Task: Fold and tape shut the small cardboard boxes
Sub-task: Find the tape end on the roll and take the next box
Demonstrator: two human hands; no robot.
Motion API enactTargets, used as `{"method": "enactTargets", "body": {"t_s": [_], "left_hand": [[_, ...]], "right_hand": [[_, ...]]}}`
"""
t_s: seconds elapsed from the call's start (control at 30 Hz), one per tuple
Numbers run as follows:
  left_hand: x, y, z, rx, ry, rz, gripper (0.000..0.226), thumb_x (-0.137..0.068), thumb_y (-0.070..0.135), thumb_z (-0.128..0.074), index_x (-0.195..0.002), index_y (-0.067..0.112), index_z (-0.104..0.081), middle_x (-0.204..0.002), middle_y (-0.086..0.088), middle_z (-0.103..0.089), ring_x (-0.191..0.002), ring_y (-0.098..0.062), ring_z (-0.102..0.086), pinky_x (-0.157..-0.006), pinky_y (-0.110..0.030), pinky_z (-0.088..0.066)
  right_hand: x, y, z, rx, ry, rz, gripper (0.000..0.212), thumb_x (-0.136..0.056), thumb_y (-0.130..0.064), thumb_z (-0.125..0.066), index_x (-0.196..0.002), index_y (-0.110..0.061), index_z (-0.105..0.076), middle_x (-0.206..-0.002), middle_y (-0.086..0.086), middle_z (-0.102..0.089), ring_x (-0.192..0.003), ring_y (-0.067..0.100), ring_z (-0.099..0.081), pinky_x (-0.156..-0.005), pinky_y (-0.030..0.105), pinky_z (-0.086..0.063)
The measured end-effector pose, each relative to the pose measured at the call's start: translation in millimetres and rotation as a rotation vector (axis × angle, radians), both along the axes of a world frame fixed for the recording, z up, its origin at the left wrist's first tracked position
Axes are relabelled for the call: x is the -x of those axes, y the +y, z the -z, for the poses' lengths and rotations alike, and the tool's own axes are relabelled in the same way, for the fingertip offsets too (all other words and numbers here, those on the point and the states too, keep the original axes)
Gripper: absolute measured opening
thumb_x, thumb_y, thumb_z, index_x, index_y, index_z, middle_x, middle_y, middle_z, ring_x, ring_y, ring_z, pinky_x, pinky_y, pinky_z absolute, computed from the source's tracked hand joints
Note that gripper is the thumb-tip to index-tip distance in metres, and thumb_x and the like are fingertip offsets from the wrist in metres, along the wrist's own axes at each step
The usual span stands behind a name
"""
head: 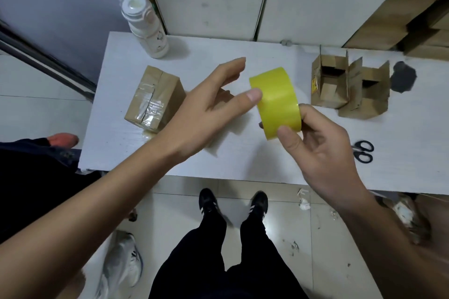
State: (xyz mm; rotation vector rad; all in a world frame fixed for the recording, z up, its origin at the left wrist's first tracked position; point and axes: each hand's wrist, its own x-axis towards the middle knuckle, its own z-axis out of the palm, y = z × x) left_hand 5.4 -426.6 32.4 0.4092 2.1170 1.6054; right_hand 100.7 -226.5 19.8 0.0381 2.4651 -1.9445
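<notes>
Tape roll (277,102), yellow, one only, held above the white table (243,160) near its middle. Right hand (320,150) grips it from below, thumb curled on the near rim, fingers wrapped behind. Left hand (206,114) spread and relaxed, thumb tip touching the roll's left face, fingers straight and holding nothing; likely feeling for the loose tape end, though no end is visible. Under the left hand a brown cardboard shape (226,97) shows partly; cannot tell whether it is a box or what state it is in. Sealed box (155,99): one, left of the hands, flaps down, clear tape across the seam, looks finished. Open boxes (349,87): two, side by side at right, flaps upright, untaped. Judged progress: one done, at least two left. Scissors (363,152), one pair, black handles, near the right edge. One white bottle (145,26) at back left.
</notes>
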Motion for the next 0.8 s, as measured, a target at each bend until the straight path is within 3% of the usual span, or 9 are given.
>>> {"method": "enactTargets", "body": {"t_s": [0.1,0.23,0.37,0.47,0.57,0.67,0.73,0.8], "left_hand": [[-8,-1,-22,-0.059,-0.05,0.107,0.076,-0.082,0.051,-0.071,-0.15,0.025,-0.047,-0.144,0.013,-0.057,-0.136,-0.01,-0.053,-0.114,-0.043,-0.043],[-16,-4,-31,-0.023,0.074,0.105,0.074,-0.082,0.046,-0.077,-0.147,0.022,-0.051,-0.129,0.011,-0.062,-0.122,-0.018,-0.062,-0.097,-0.042,-0.052],[-22,-2,-26,-0.018,0.204,-0.005,0.039,-0.097,0.033,-0.067,-0.134,0.018,-0.066,-0.125,0.004,-0.069,-0.122,-0.016,-0.064,-0.103,-0.038,-0.052],[-27,3,-25,-0.036,0.175,-0.073,0.025,-0.103,0.023,-0.06,-0.122,0.013,-0.073,-0.102,0.008,-0.074,-0.094,-0.011,-0.071,-0.084,-0.027,-0.053],[-28,7,-26,0.001,0.184,-0.151,0.024,-0.106,0.022,-0.055,-0.115,0.015,-0.076,-0.09,0.012,-0.073,-0.081,-0.007,-0.066,-0.073,-0.022,-0.048],[-26,9,-28,0.0,0.058,-0.231,0.027,-0.107,0.022,-0.053,-0.108,0.016,-0.079,-0.08,0.013,-0.071,-0.072,-0.006,-0.064,-0.064,-0.021,-0.046],[-25,13,-32,-0.056,-0.137,-0.282,0.03,-0.107,0.023,-0.052,-0.102,0.01,-0.079,-0.079,0.007,-0.073,-0.067,-0.01,-0.065,-0.056,-0.018,-0.047],[-26,16,-37,-0.12,-0.297,-0.324,0.033,-0.107,0.026,-0.052,-0.1,0.005,-0.078,-0.077,0.001,-0.073,-0.062,-0.013,-0.066,-0.05,-0.017,-0.047]], "right_hand": [[-7,-8,-12,0.04,0.03,-0.041,0.019,-0.101,-0.029,-0.062,-0.099,-0.01,-0.062,-0.089,0.007,-0.058,-0.085,0.029,-0.053,-0.076,0.041,-0.043],[-11,-13,-18,0.07,0.037,-0.012,0.013,-0.102,-0.029,-0.063,-0.098,-0.017,-0.067,-0.088,-0.005,-0.065,-0.084,0.022,-0.059,-0.076,0.035,-0.047],[-11,-27,-22,0.202,-0.003,0.117,0.039,-0.101,-0.046,-0.062,-0.096,-0.008,-0.066,-0.082,0.024,-0.062,-0.076,0.044,-0.06,-0.068,0.059,-0.051],[-6,-37,-28,0.383,-0.082,0.163,0.04,-0.105,-0.04,-0.055,-0.094,-0.003,-0.066,-0.079,0.016,-0.069,-0.075,0.031,-0.068,-0.07,0.047,-0.053],[-5,-35,-33,0.504,-0.108,0.061,0.039,-0.1,-0.039,-0.051,-0.1,-0.003,-0.067,-0.091,0.013,-0.075,-0.091,0.029,-0.071,-0.084,0.04,-0.052],[-8,-25,-36,0.495,-0.117,-0.139,0.028,-0.095,-0.013,-0.061,-0.121,-0.004,-0.064,-0.109,0.013,-0.076,-0.109,0.029,-0.069,-0.09,0.035,-0.051],[-11,-19,-37,0.429,-0.135,-0.242,0.045,-0.087,0.003,-0.06,-0.131,-0.005,-0.06,-0.12,0.009,-0.075,-0.115,0.025,-0.068,-0.094,0.029,-0.05],[-12,-17,-39,0.398,-0.161,-0.28,0.052,-0.088,0.006,-0.06,-0.138,-0.006,-0.055,-0.124,0.006,-0.074,-0.117,0.023,-0.068,-0.096,0.027,-0.05]]}}
